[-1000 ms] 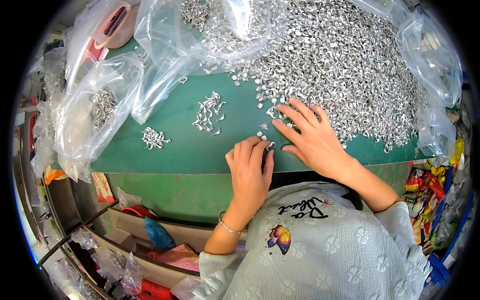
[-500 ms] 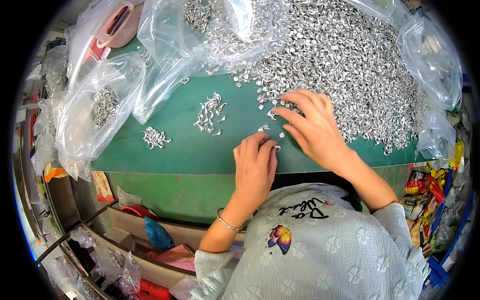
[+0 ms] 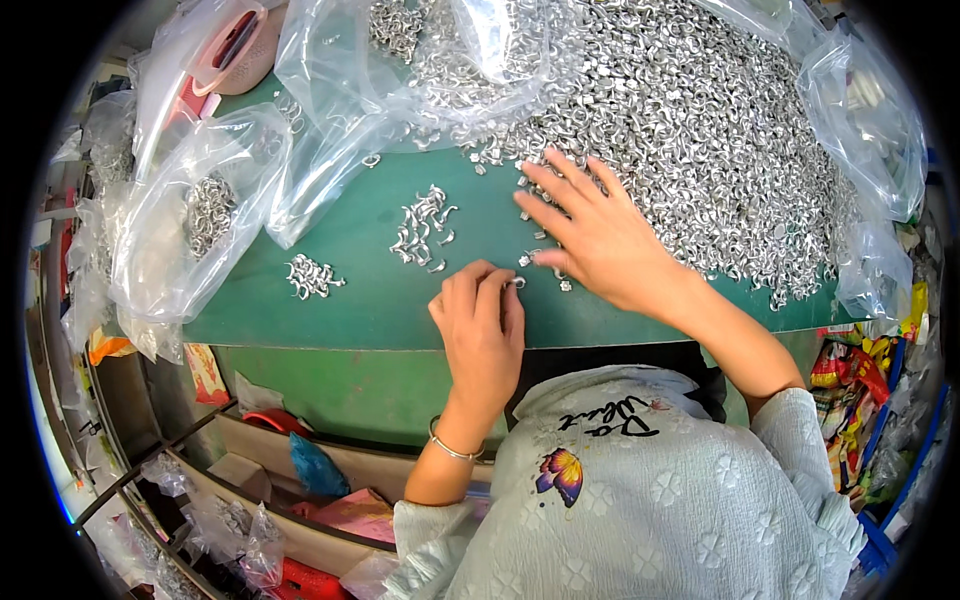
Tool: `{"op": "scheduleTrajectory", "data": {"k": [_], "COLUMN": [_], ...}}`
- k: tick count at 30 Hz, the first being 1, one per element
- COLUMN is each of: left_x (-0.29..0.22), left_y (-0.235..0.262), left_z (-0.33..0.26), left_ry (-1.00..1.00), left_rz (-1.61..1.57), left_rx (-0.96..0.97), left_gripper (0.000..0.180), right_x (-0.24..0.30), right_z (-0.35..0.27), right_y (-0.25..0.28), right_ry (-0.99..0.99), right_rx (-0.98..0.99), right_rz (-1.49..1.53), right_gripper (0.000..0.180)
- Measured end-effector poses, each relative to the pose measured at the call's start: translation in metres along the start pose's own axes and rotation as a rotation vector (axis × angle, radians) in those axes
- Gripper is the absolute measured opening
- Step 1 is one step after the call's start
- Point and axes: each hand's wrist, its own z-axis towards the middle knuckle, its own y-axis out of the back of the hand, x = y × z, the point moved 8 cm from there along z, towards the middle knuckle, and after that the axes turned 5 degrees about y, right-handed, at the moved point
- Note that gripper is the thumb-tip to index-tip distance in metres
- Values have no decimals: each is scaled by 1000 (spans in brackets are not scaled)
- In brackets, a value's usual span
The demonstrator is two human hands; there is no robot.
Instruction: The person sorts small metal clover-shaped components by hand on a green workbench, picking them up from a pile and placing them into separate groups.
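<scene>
Small pieces [image 3: 720, 170] look like shiny metal, bags [image 3: 325, 130] glossy plastic, the shirt [image 3: 640, 500] crinkled cloth.

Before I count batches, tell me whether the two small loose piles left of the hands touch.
Apart: the head view shows green tabletop between the smaller pile and larger pile.

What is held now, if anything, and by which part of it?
The left hand seems to pinch a small silver piece; the gripped part is too small to tell. The right hand, spread, holds nothing visible.
</scene>
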Motion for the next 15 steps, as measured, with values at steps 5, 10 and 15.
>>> {"op": "scheduleTrajectory", "data": {"k": [5,10,15], "left_x": [10,15,-6], "left_y": [9,10,7], "left_z": [-1,-3,-2], "left_ry": [37,76,0], "left_rz": [16,44,-20], "left_rx": [-22,-66,-56], "left_gripper": [25,27,32], "right_x": [15,-1,-20], "right_z": [-29,-53,-53], "right_y": [-3,15,39], "right_ry": [80,42,-101], "right_rx": [205,141,-190], "right_rz": [51,-69,0], "right_gripper": [58,34,19]}}
